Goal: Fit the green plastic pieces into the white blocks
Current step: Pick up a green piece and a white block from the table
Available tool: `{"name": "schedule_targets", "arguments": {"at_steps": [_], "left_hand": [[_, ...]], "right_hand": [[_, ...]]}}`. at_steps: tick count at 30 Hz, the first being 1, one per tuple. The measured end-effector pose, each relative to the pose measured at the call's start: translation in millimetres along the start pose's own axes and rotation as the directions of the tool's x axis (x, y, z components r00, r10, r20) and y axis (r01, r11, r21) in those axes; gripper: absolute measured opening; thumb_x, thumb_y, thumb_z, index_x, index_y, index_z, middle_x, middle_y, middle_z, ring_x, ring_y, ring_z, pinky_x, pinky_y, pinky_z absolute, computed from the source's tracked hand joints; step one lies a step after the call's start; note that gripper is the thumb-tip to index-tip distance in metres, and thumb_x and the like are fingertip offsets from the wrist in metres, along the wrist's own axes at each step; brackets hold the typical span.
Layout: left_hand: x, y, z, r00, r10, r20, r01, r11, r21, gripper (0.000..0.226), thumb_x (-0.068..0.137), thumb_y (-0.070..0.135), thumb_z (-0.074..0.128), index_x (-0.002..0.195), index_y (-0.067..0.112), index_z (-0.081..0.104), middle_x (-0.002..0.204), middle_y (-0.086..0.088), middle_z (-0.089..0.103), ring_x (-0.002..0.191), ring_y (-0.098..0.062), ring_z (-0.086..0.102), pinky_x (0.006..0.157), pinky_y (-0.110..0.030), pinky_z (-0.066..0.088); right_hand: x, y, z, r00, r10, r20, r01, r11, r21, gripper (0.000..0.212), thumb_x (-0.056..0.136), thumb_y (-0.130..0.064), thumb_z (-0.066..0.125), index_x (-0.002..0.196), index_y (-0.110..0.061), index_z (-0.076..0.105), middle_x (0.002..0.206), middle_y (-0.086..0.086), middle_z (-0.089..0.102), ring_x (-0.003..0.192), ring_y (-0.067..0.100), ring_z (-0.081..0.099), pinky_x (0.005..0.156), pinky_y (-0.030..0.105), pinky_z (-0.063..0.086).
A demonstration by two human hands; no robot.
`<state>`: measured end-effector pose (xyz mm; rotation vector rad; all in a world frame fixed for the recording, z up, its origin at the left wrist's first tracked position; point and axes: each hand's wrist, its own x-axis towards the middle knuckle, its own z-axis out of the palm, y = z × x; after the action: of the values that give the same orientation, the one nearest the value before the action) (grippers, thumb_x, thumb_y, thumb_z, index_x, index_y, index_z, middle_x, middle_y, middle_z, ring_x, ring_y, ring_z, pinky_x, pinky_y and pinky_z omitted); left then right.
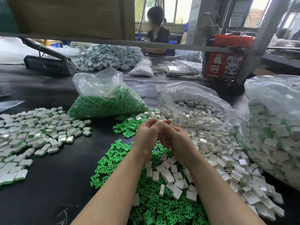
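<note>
A: Head view. What lies around the hands on the black tabletop (48, 184)?

B: Loose green plastic pieces (162, 207) are heaped under the forearms, with white blocks (215, 153) spilled over them and off to the right. A clear bag of green pieces (107, 104) sits beyond, and an open clear bag of white blocks (194, 109) lies just beside it on the right. A spread of blocks already showing green edges (40, 130) covers the left side, and a big full bag of the same (274, 127) stands at the right edge, cut off by the frame.

A: And the hands?

B: The left hand (148, 133) and right hand (174, 139) meet above the green heap, fingers curled together. Something pale shows at the fingertips, but the fingers hide it; I cannot tell what either hand grips, or whether a green piece is in there.

A: Anything in the way further back?

B: A grey rail (146, 44) crosses the view, with a brown board (73, 15) above it. Behind it another person (156, 30) sits at a window. A grey-white pile (110, 56) and a dark lever tool (48, 60) rest at the far side.

A: Any writing?

B: A red box (225, 62) on the right carries large white Chinese characters beside a lion-mask drawing; the small print below is too blurred to read.
</note>
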<state>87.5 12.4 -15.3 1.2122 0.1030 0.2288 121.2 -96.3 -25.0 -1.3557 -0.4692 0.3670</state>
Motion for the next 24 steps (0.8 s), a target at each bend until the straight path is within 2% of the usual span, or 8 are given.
{"name": "schedule_targets", "arguments": {"at_steps": [5,7,9,13,16,19,22,24], "left_hand": [[-1.7,-0.5,1.3,1.0,-0.014,0.02,0.015,1.0,-0.026,0.005,0.083,0.005,0.062,0.079,0.004,0.059,0.105,-0.013,0.074,0.065,-0.018,0.064,0.055,-0.031,0.05],[-2.0,-0.1,0.9,1.0,-0.023,0.017,0.023,0.999,-0.023,0.017,0.077,0.011,0.064,0.087,-0.002,0.061,0.104,-0.013,0.074,0.065,-0.016,0.065,0.055,-0.029,0.051],[-0.8,1.5,-0.9,1.0,-0.027,0.012,0.026,1.0,0.005,0.018,0.086,0.008,0.061,0.096,-0.007,0.062,0.102,-0.014,0.074,0.066,-0.017,0.065,0.057,-0.029,0.052],[1.6,6.0,-11.8,0.999,-0.039,0.022,0.038,0.998,0.041,0.01,0.092,0.003,0.056,0.087,0.004,0.065,0.071,-0.004,0.067,0.057,-0.015,0.059,0.057,-0.024,0.052],[4.4,8.7,-18.7,0.997,-0.062,0.053,0.063,0.998,-0.016,0.01,0.092,0.005,0.059,0.097,0.005,0.068,0.076,-0.003,0.071,0.062,-0.01,0.065,0.061,-0.02,0.053],[5.7,9.8,-20.8,0.994,-0.074,0.076,0.076,0.997,-0.031,0.01,0.092,0.006,0.061,0.096,0.008,0.07,0.084,-0.005,0.075,0.073,-0.012,0.07,0.066,-0.02,0.055],[7.8,13.5,-26.7,0.995,-0.071,0.072,0.072,0.997,-0.022,0.009,0.092,0.009,0.062,0.099,0.009,0.068,0.096,-0.011,0.076,0.081,-0.018,0.073,0.077,-0.03,0.056],[9.0,20.2,-37.7,0.998,-0.045,0.053,0.043,0.998,0.039,0.013,0.091,0.013,0.062,0.103,0.009,0.065,0.1,-0.011,0.076,0.09,-0.022,0.074,0.082,-0.034,0.054]], "right_hand": [[0.2,-0.2,-0.2,1.0,-0.006,-0.021,0.005,1.0,-0.02,0.032,0.094,-0.028,0.059,0.092,0.004,0.062,0.057,-0.007,0.049,0.051,0.006,0.041,0.047,0.018,0.035],[-0.4,-0.1,0.5,0.999,-0.009,-0.033,0.009,1.0,-0.024,0.033,0.094,-0.03,0.059,0.088,0.002,0.062,0.056,-0.007,0.048,0.051,0.007,0.04,0.047,0.018,0.034],[-0.8,-0.6,1.0,1.0,-0.006,-0.031,0.005,1.0,-0.017,0.035,0.093,-0.037,0.057,0.08,-0.004,0.062,0.056,-0.006,0.046,0.05,0.008,0.037,0.046,0.018,0.033],[1.7,-2.1,3.2,0.999,0.046,0.025,-0.048,0.997,0.065,0.049,0.096,-0.05,0.042,0.092,-0.005,0.059,0.061,0.001,0.044,0.048,0.01,0.034,0.043,0.019,0.027],[4.2,-1.4,2.2,0.997,0.055,0.051,-0.061,0.992,0.113,0.045,0.104,-0.039,0.032,0.086,-0.008,0.057,0.065,0.006,0.044,0.048,0.011,0.035,0.043,0.021,0.022],[4.9,-1.6,0.4,0.996,0.052,0.077,-0.06,0.992,0.107,0.04,0.104,-0.035,0.031,0.089,-0.008,0.055,0.064,0.007,0.042,0.047,0.013,0.032,0.041,0.022,0.022],[4.2,-4.8,-1.1,0.997,0.064,0.045,-0.066,0.997,0.038,0.037,0.103,-0.034,0.035,0.087,-0.008,0.057,0.061,0.005,0.045,0.047,0.012,0.036,0.042,0.021,0.025],[3.2,-8.4,-1.8,0.999,0.045,-0.024,-0.046,0.999,-0.028,0.04,0.103,-0.032,0.039,0.077,-0.01,0.058,0.055,0.001,0.047,0.044,0.012,0.039,0.042,0.021,0.027]]}}
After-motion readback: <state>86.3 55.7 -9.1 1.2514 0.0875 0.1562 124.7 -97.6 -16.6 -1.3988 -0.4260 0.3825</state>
